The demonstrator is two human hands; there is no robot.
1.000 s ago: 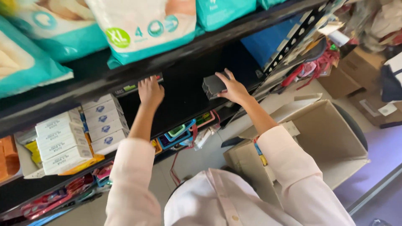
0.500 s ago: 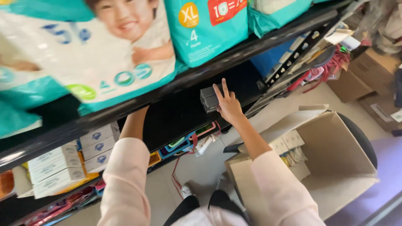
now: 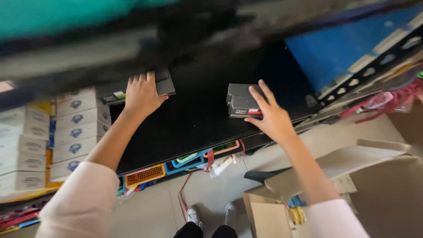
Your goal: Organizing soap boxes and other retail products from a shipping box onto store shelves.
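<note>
My left hand [image 3: 142, 94] lies flat on a dark grey box [image 3: 165, 84] at the back left of a black shelf [image 3: 198, 119]. Fingers spread, my right hand [image 3: 269, 115] presses against a small stack of two dark grey boxes [image 3: 239, 101] nearer the shelf's right side. Neither hand wraps around its box; both rest on top or against the side. My sleeves are pale pink.
White boxes [image 3: 72, 132] are stacked at the left. An open cardboard carton [image 3: 383, 194] stands on the floor at the right, by my shoes [image 3: 211, 215]. Coloured plastic baskets [image 3: 145, 175] sit under the shelf. A blue panel [image 3: 335, 48] and slotted upright close the right side.
The view has dropped from the nappy packs above to the black shelf. My left hand has come into sight on a dark box; my right hand stays on the stacked boxes.
</note>
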